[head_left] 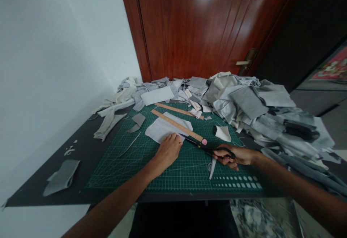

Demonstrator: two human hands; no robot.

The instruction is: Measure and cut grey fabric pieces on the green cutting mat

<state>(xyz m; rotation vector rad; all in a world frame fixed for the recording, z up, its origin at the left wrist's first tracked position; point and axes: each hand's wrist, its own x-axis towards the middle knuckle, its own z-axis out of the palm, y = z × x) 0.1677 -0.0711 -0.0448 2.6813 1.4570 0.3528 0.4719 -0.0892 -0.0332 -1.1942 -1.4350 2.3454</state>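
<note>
My right hand (226,155) grips a pair of black-handled scissors (207,148), their blades pointing left to the edge of a pale grey fabric piece (157,128). My left hand (170,147) presses on the near edge of that fabric with its fingers bent together; whether it pinches the cloth is hard to see. Across the fabric lies a wooden ruler (176,124), slanting down to the right, with a pink round spot (204,141) at its near end. Under all this is a green cutting mat (162,174). A narrow white strip (213,168) lies below the scissors.
A second wooden ruler (176,110) lies farther back. A large heap of grey and cream cloth (249,100) fills the back and right. Scraps include a grey piece (137,122), a cream piece (223,133) and folded grey cloth (63,176). A wall and wooden door (189,28) stand behind.
</note>
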